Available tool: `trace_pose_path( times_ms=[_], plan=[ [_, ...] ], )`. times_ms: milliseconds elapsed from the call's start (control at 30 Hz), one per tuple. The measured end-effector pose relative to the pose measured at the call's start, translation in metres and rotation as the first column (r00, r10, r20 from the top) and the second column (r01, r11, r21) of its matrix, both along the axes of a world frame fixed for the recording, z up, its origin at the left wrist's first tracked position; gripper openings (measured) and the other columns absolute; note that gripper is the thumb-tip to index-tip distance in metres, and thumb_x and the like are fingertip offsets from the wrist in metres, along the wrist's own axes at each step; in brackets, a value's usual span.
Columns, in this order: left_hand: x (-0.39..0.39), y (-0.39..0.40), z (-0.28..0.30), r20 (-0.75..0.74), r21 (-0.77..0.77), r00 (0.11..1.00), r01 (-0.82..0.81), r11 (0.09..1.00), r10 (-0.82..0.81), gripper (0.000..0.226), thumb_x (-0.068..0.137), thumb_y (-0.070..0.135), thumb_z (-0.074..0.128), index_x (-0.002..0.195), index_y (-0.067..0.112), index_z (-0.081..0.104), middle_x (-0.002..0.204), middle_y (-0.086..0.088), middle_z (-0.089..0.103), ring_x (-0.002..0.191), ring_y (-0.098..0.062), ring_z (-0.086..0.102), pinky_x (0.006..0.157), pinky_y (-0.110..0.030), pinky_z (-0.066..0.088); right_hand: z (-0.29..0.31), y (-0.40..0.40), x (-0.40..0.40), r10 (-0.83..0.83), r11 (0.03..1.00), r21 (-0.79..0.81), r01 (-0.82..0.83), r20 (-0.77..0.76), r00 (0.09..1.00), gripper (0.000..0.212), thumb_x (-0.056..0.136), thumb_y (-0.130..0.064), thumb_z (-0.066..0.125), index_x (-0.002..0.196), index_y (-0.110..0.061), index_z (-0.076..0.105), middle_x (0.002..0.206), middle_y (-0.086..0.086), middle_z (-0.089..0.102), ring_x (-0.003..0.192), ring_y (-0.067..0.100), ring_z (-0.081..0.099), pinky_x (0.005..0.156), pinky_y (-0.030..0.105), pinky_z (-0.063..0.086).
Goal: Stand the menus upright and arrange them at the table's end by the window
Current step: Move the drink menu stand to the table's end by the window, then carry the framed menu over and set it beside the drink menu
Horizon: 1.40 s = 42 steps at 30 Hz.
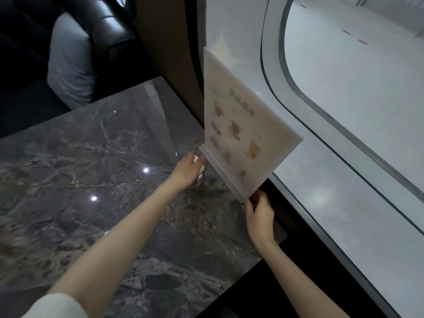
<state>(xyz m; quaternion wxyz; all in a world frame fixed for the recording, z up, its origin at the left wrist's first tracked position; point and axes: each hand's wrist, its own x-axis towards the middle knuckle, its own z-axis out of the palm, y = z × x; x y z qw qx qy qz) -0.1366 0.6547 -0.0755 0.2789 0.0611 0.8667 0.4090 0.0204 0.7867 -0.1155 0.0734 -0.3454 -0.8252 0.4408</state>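
A pale menu (238, 115) with pictures of drinks stands upright in a clear holder at the window end of the dark marble table (96, 171). Its base rail runs along the table's edge beside the glass. My left hand (188, 171) grips the far end of that base. At the near end, my right hand (260, 216) pinches the bottom corner. Only one menu shows; whether another stands behind it is hidden.
The window (344, 111) runs along the right side, with a dark gap between its sill and the table edge. A black leather seat (107, 26) with a grey cushion (71, 60) stands beyond the table's far side.
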Motion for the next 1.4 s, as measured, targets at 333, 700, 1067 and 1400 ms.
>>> trace_pose_path(
  times_ms=[333,700,1067,1400],
  plan=[
    [0.055,-0.102,-0.006,-0.315,-0.301,0.948,-0.068,0.951,-0.032,0.036,0.096,0.033,0.035,0.093,0.006,0.059,0.106,-0.018,0.064,0.099,-0.037,0.058,0.079,-0.041,0.043,0.011,-0.063,-0.006,0.365,0.928,0.023,-0.372,0.152,0.919,0.026,0.094,-0.021,0.047,0.114,-0.005,0.052,0.112,0.015,0.063,0.104,0.030,0.058,0.080,0.030,0.043],
    [0.118,-0.256,0.036,-0.621,-0.501,0.759,-0.195,0.843,-0.193,0.048,0.088,0.035,0.034,0.116,0.004,0.058,0.109,-0.016,0.065,0.099,-0.034,0.063,0.077,-0.041,0.052,0.072,-0.208,-0.045,0.796,0.535,0.118,-0.837,0.262,0.546,0.039,0.091,-0.029,0.051,0.123,-0.008,0.046,0.123,0.015,0.060,0.113,0.030,0.056,0.093,0.040,0.046],
    [0.218,-0.409,0.062,-0.942,-0.301,0.291,-0.496,0.814,-0.170,0.038,0.089,0.018,0.050,0.126,0.008,0.051,0.138,-0.012,0.047,0.130,-0.024,0.040,0.106,-0.039,0.034,0.106,-0.395,-0.018,0.960,0.206,0.202,-0.958,0.150,0.238,0.065,0.083,-0.025,0.062,0.138,-0.010,0.031,0.142,0.012,0.044,0.131,0.026,0.039,0.106,0.036,0.036],
    [0.258,-0.552,0.046,-0.910,-0.321,0.412,-0.773,0.548,0.049,0.059,0.094,0.043,0.029,0.142,0.015,0.012,0.147,-0.016,0.015,0.143,-0.021,0.004,0.116,-0.041,0.001,0.099,-0.511,0.016,0.994,0.079,0.059,-0.995,0.067,0.083,0.087,0.075,-0.033,0.071,0.144,-0.019,0.020,0.150,0.002,0.033,0.138,0.017,0.028,0.111,0.035,0.032]
  ],
)
